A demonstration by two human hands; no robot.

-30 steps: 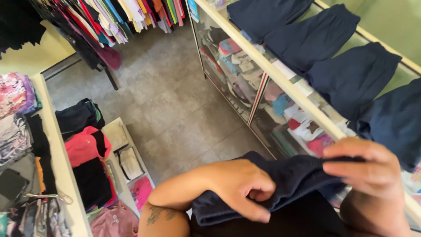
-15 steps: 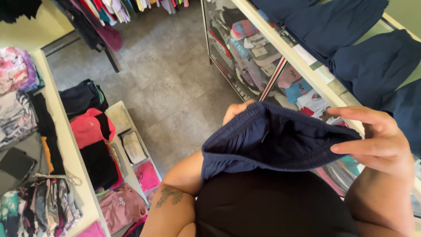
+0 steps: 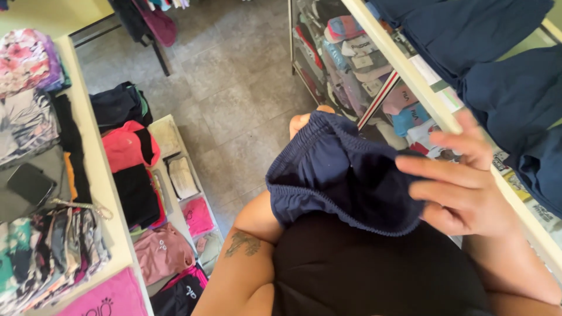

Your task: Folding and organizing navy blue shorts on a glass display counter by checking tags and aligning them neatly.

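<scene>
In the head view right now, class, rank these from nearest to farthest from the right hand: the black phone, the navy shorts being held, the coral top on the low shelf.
1. Navy shorts: touched by the right hand, at centre.
2. Coral top: left of centre, on the low shelf.
3. Black phone: far left, on the table.

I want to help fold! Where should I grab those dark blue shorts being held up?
Probably the gathered elastic waistband of the navy shorts: it faces up and gapes open. Come from above and pinch the rim at the near-left edge, which looks free; the left hand is inside the far side, the right hand holds the right.
</scene>
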